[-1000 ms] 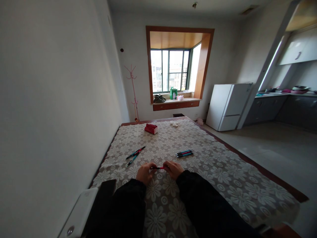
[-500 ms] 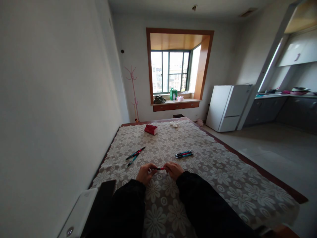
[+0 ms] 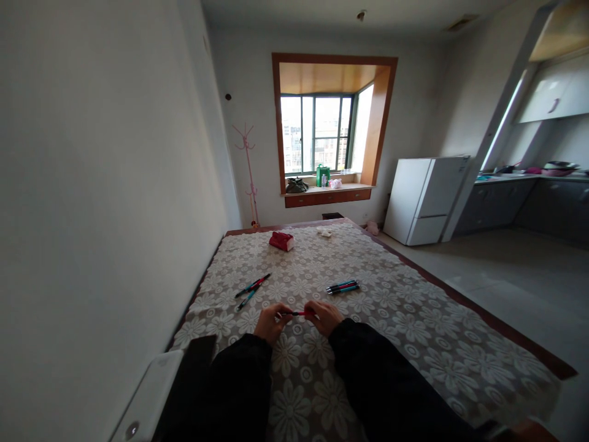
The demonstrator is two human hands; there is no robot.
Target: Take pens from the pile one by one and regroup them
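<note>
A red and black pen point(image 3: 299, 314) lies crosswise between my two hands, low over the flowered tablecloth. My left hand point(image 3: 272, 322) pinches its black end, and my right hand point(image 3: 324, 316) closes round its red end. The fingers cover both ends of the pen. Beyond my left hand lie several loose pens point(image 3: 252, 290), teal, red and black, some crossing each other. A small row of similar pens point(image 3: 343, 286) rests side by side just past my right hand.
A red packet point(image 3: 281, 241) and a small whitish item point(image 3: 324, 232) lie toward the far end of the table point(image 3: 368, 344). A wall runs along the left side. A white object point(image 3: 150, 393) stands at lower left. A white fridge point(image 3: 416, 199) is off to the right.
Both hands keep their hold on the pen, with only a slight shift of the right fingers. The loose pens and the row lie as before; the view has moved very slightly.
</note>
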